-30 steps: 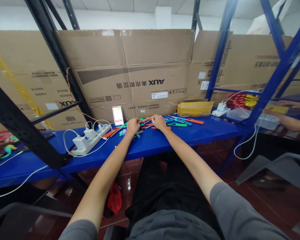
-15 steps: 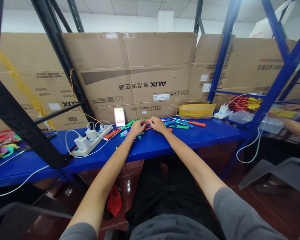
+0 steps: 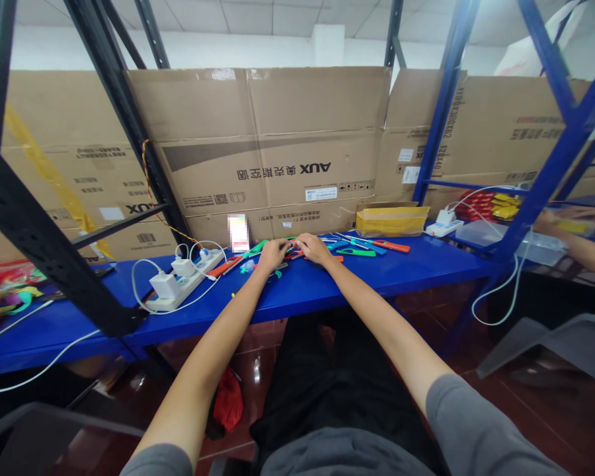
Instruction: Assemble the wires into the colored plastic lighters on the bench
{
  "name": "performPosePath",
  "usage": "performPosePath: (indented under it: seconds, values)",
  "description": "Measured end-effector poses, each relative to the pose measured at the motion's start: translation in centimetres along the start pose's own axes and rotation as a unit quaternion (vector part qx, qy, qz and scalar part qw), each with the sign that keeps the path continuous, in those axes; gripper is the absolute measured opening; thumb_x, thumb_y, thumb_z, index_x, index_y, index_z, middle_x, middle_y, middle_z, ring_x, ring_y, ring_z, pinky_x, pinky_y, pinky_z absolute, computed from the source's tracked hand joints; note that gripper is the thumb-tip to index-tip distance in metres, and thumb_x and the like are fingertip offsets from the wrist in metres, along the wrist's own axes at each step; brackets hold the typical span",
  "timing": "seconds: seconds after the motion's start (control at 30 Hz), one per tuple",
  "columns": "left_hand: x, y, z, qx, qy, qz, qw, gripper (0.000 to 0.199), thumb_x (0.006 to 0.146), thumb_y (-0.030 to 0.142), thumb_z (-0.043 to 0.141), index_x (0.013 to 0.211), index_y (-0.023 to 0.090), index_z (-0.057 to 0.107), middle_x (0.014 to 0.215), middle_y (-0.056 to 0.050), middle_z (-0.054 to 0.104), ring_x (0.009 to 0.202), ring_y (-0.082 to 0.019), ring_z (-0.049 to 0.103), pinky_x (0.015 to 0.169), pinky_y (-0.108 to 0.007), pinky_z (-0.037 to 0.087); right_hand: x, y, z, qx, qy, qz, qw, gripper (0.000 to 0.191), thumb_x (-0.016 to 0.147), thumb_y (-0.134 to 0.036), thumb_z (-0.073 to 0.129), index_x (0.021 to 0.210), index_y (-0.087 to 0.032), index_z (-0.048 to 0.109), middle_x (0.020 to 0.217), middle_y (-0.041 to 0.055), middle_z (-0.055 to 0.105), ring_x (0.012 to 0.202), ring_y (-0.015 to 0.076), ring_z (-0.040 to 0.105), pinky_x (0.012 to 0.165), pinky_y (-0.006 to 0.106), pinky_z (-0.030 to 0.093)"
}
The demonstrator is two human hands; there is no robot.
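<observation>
My left hand (image 3: 274,254) and my right hand (image 3: 313,248) rest close together over the blue table (image 3: 391,271). Their fingers are bent and closed around something small between them, too small and too hidden to name. Right of my right hand lie a green plastic tool (image 3: 356,252), an orange one (image 3: 391,246) and some blue ones. On the left side, another green piece (image 3: 256,248) and an orange-handled tool (image 3: 225,266) lie near my left hand. Small teal and purple pieces (image 3: 248,266) sit just beside it.
A white power strip (image 3: 178,294) with plugs and cables lies left. A yellow-taped box (image 3: 391,220) stands at the back right, a phone-like upright item (image 3: 238,233) at the back left. Shelf posts flank the table. Other people's hands show at both edges.
The view has shifted slightly. My fingers have moved a little, with both hands still together at the same place. At the far left, another person's hand has moved back toward the frame edge.
</observation>
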State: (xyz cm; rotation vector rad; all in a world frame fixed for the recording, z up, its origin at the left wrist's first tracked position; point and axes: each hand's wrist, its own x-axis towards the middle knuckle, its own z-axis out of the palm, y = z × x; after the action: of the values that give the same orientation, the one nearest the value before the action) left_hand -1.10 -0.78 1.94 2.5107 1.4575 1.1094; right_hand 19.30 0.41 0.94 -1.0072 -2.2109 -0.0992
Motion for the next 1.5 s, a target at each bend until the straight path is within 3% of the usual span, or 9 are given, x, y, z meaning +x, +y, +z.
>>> performPosePath:
  seconds: [0.1, 0.2, 0.43, 0.77, 1.07, 1.23, 1.5]
  values:
    - [0.0, 0.0, -0.2, 0.004, 0.008, -0.011, 1.0, 0.025, 0.1, 0.032, 0.062, 0.104, 0.022, 0.084, 0.102, -0.01, 0.084, 0.096, -0.028, 0.076, 0.089, -0.031, 0.053, -0.1, 0.0, -0.2, -0.021, 0.024, 0.043, 0.999, 0.036, 0.111, -0.021, 0.039, 0.102, -0.019, 0.074, 0.104, 0.0094, 0.075, 0.103, 0.0231, 0.064, 0.096, 0.031, 0.045]
    - [0.1, -0.1, -0.2, -0.008, 0.008, -0.005, 1.0, 0.026, 0.101, 0.033, 0.061, 0.106, 0.022, 0.085, 0.108, -0.01, 0.084, 0.102, -0.029, 0.076, 0.091, -0.031, 0.052, -0.2, -0.1, -0.4, -0.046, 0.028, 0.067, 0.996, 0.034, 0.111, -0.021, 0.041, 0.101, -0.019, 0.074, 0.104, 0.01, 0.075, 0.103, 0.0236, 0.064, 0.094, 0.031, 0.045]
    - [0.2, -0.2, 0.0, 0.009, -0.019, 0.009, 1.0, 0.032, 0.1, 0.021, 0.056, 0.114, 0.023, 0.084, 0.115, -0.012, 0.083, 0.108, -0.03, 0.075, 0.096, -0.034, 0.053, -0.1, -0.8, -0.1, -0.042, 0.003, 0.037, 0.998, 0.023, 0.11, -0.028, 0.056, 0.12, -0.019, 0.074, 0.119, 0.0099, 0.077, 0.111, 0.0225, 0.067, 0.1, 0.031, 0.047]
    - [0.0, 0.0, -0.1, 0.025, -0.004, -0.002, 1.0, 0.026, 0.101, 0.026, 0.061, 0.111, 0.024, 0.086, 0.112, -0.013, 0.083, 0.106, -0.033, 0.077, 0.093, -0.034, 0.053, 0.1, -0.2, 0.6, -0.027, 0.011, 0.044, 0.999, 0.025, 0.11, -0.036, 0.059, 0.112, -0.02, 0.079, 0.105, 0.0074, 0.078, 0.1, 0.0202, 0.069, 0.094, 0.028, 0.047]
    - [-0.1, -0.2, -0.1, -0.045, 0.037, -0.029, 0.998, 0.01, 0.096, 0.025, 0.071, 0.102, 0.023, 0.078, 0.096, -0.007, 0.083, 0.092, -0.025, 0.078, 0.086, -0.03, 0.054, 0.0, 0.5, 0.6, -0.047, 0.016, 0.047, 0.998, 0.025, 0.11, -0.027, 0.058, 0.119, -0.02, 0.079, 0.115, 0.0101, 0.079, 0.106, 0.0227, 0.068, 0.1, 0.032, 0.048]
    - [-0.2, 0.2, -0.3, -0.021, 0.046, -0.028, 0.998, 0.017, 0.095, 0.019, 0.065, 0.103, 0.022, 0.079, 0.098, -0.007, 0.083, 0.094, -0.025, 0.077, 0.087, -0.031, 0.054, 0.0, 0.7, 0.7, -0.058, 0.029, 0.06, 0.996, 0.024, 0.109, -0.031, 0.061, 0.121, -0.022, 0.079, 0.112, 0.0097, 0.079, 0.104, 0.0232, 0.068, 0.099, 0.032, 0.049]
    - [-0.3, 0.9, -0.6, 0.042, 0.021, -0.031, 0.998, 0.025, 0.094, 0.018, 0.064, 0.108, 0.023, 0.084, 0.107, -0.007, 0.084, 0.103, -0.025, 0.077, 0.092, -0.029, 0.054, 0.2, 0.9, 0.7, -0.061, 0.031, 0.014, 0.998, 0.019, 0.106, -0.023, 0.065, 0.113, -0.02, 0.082, 0.111, 0.0095, 0.08, 0.105, 0.0232, 0.068, 0.099, 0.033, 0.049]
